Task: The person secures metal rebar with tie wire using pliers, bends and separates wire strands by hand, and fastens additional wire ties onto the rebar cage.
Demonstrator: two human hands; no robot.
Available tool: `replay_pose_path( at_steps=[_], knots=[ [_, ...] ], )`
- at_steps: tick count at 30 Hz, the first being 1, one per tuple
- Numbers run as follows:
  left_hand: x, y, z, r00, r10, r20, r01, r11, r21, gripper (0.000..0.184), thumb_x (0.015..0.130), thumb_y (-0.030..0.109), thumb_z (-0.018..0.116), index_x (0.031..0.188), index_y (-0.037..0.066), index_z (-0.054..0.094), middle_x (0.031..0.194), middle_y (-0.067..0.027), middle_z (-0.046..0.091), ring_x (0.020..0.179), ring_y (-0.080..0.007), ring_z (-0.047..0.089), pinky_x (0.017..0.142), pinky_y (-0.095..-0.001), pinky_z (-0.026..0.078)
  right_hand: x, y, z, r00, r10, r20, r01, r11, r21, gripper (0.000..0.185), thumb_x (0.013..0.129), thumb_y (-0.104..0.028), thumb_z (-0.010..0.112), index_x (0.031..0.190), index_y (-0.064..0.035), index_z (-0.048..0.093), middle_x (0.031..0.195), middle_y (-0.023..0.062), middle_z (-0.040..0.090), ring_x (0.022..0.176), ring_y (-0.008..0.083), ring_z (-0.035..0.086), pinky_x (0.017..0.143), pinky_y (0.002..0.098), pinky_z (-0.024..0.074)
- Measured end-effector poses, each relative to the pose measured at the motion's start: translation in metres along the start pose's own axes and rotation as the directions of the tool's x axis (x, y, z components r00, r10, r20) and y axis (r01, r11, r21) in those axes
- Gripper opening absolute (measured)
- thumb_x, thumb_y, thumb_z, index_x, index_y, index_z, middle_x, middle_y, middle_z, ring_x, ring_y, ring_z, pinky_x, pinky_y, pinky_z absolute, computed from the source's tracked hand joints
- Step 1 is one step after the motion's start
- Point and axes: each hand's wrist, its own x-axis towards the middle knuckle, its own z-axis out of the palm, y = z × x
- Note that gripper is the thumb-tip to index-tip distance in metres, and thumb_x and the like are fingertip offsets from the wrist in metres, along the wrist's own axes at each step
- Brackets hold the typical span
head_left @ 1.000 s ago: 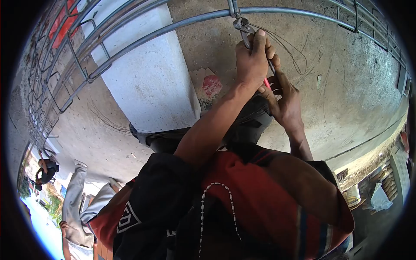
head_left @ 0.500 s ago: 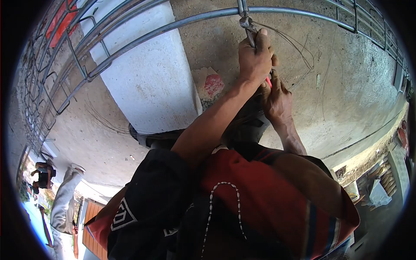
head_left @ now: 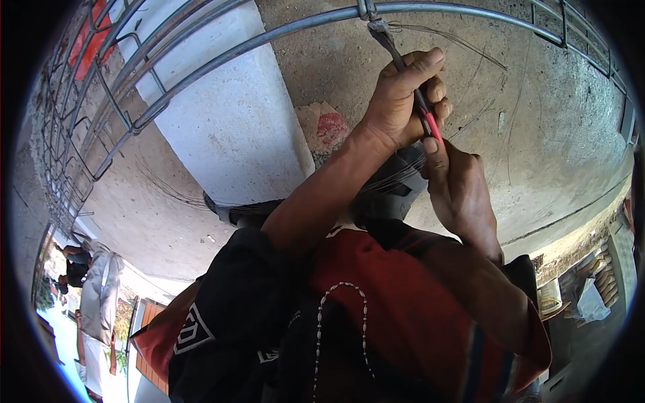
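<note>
The pliers are positioned with their head just beside the steel bar. The left hand is curled around their middle; the right hand grips the red handle. Wire extends near the head, above the concrete floor.

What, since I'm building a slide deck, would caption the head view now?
Left hand around the pincers, right hand at their red handle, head close to a metal rod.

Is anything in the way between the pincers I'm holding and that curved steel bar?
Nothing visible: the pincers in your left hand have their head close to the steel bar; whether they touch is unclear. Loose wire trails off toward the picture's right.
</note>
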Motion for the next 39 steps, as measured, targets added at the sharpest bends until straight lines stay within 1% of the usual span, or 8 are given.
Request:
replay_pose_path(
  at_steps=[8,16,21,26,28,29,32,39],
  knots=[
    [0.001,0.001,0.006,1.000,-0.017,0.016,0.016,0.999,0.038,0.028,0.088,0.038,0.058,0.088,0.010,0.058,0.057,0.0029,0.052,0.052,-0.0121,0.052,0.048,-0.0254,0.041,0.002,-0.009,-0.014,0.996,0.072,0.058,-0.074,0.997,0.022,0.039,0.095,-0.025,0.044,0.076,0.0076,0.055,0.050,0.0232,0.048,0.048,0.0403,0.051,0.046,0.0419,0.0402],
    [0.024,-0.001,-0.034,0.691,0.014,0.723,0.137,0.979,-0.150,0.035,0.090,0.043,0.051,0.098,0.009,0.055,0.070,-0.0011,0.055,0.079,-0.0179,0.059,0.080,-0.0417,0.049,0.012,0.029,0.000,0.916,0.145,0.375,-0.374,0.652,0.659,0.061,0.096,-0.050,0.031,0.083,0.0004,0.062,0.050,0.0012,0.045,0.040,0.0083,0.041,0.038,0.0237,0.0325],
    [0.003,-0.001,0.005,0.998,0.053,-0.029,-0.046,0.978,0.202,0.036,0.090,0.035,0.055,0.064,0.015,0.040,0.048,0.0067,0.025,0.042,-0.0067,0.026,0.051,-0.0266,0.032,0.029,0.073,0.015,0.671,-0.261,0.694,-0.733,-0.091,0.674,0.069,0.094,-0.055,0.024,0.096,0.0052,0.058,0.050,0.0035,0.043,0.032,0.0058,0.027,0.028,0.0208,0.0260],
    [0.004,-0.008,0.018,0.952,0.161,-0.261,-0.074,0.946,0.316,0.036,0.087,0.030,0.060,0.064,0.014,0.039,0.049,0.0058,0.025,0.040,-0.0085,0.026,0.045,-0.0282,0.031,0.026,0.078,0.011,0.909,-0.053,0.414,-0.337,0.491,0.803,0.060,0.093,-0.048,0.038,0.113,0.0068,0.053,0.068,0.0130,0.058,0.053,0.0185,0.056,0.047,0.0291,0.0453],
    [0.012,-0.014,0.024,0.908,0.251,-0.336,-0.134,0.933,0.334,0.035,0.086,0.028,0.062,0.064,0.013,0.039,0.050,0.0052,0.025,0.040,-0.0091,0.025,0.043,-0.0286,0.029,0.014,0.063,0.009,0.980,-0.117,-0.159,0.167,0.919,0.358,0.061,0.090,-0.047,0.048,0.117,0.0075,0.050,0.079,0.0166,0.060,0.075,0.0260,0.063,0.065,0.0376,0.0499],
    [0.019,-0.019,0.022,0.886,0.287,-0.365,-0.169,0.931,0.322,0.035,0.086,0.027,0.062,0.064,0.013,0.039,0.050,0.0049,0.025,0.039,-0.0093,0.025,0.042,-0.0288,0.028,0.004,0.048,0.002,0.991,-0.091,-0.096,0.103,0.987,0.120,0.059,0.085,-0.036,0.057,0.122,0.0090,0.044,0.089,0.0223,0.059,0.087,0.0327,0.062,0.074,0.0402,0.0483],
    [0.027,-0.026,0.021,0.830,0.371,-0.416,-0.222,0.905,0.363,0.037,0.086,0.026,0.062,0.061,0.013,0.037,0.051,0.0041,0.027,0.039,-0.0096,0.024,0.039,-0.0296,0.026,0.007,0.064,0.032,0.905,-0.311,-0.291,0.111,0.831,-0.544,0.058,0.083,-0.029,0.056,0.124,0.0090,0.041,0.093,0.0263,0.058,0.087,0.0368,0.061,0.074,0.0419,0.0487],
    [0.019,-0.027,0.019,0.821,0.439,-0.366,-0.190,0.814,0.550,0.031,0.083,0.027,0.066,0.068,0.008,0.046,0.053,0.0004,0.040,0.043,-0.0129,0.042,0.043,-0.0295,0.038,0.027,0.052,0.020,0.982,-0.005,-0.189,-0.112,0.790,-0.603,0.022,0.083,-0.013,0.050,0.099,0.0018,0.054,0.079,0.0203,0.063,0.070,0.0393,0.061,0.066,0.0468,0.0487]
  ],
)
